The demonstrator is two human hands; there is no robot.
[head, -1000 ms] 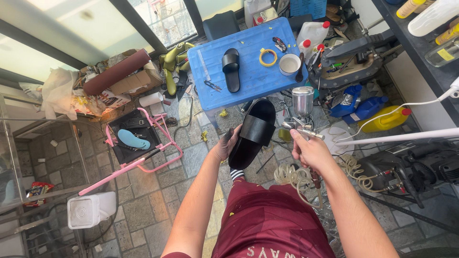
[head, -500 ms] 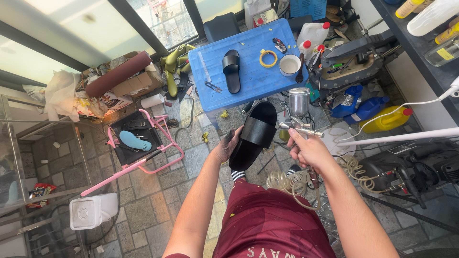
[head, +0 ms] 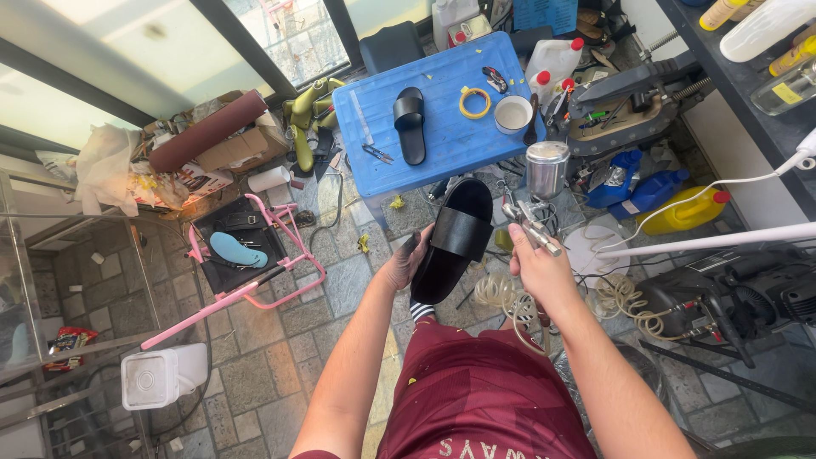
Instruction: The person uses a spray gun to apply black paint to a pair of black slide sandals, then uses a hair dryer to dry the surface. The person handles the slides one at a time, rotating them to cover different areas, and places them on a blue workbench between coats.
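Observation:
My left hand (head: 402, 263) grips a black slide sandal (head: 452, 242) by its left edge, held up in front of me with the toe pointing away. My right hand (head: 537, 262) holds a small metal spray gun (head: 531, 225) whose nozzle sits just right of the sandal's strap. A silver metal cup (head: 546, 168) stands above the gun. A second black slide sandal (head: 410, 123) lies on the blue plastic table (head: 442, 144) farther ahead.
On the blue table are a yellow tape ring (head: 474, 103), a white bowl (head: 512, 113) and scissors (head: 376, 153). A pink metal stand (head: 255, 280) with a blue insole (head: 236, 251) stands left. Coiled hose (head: 501, 297), jugs and machines crowd the right.
The sandal and both hands have shifted slightly; the spray gun stays beside the strap. The view has tilted a little.

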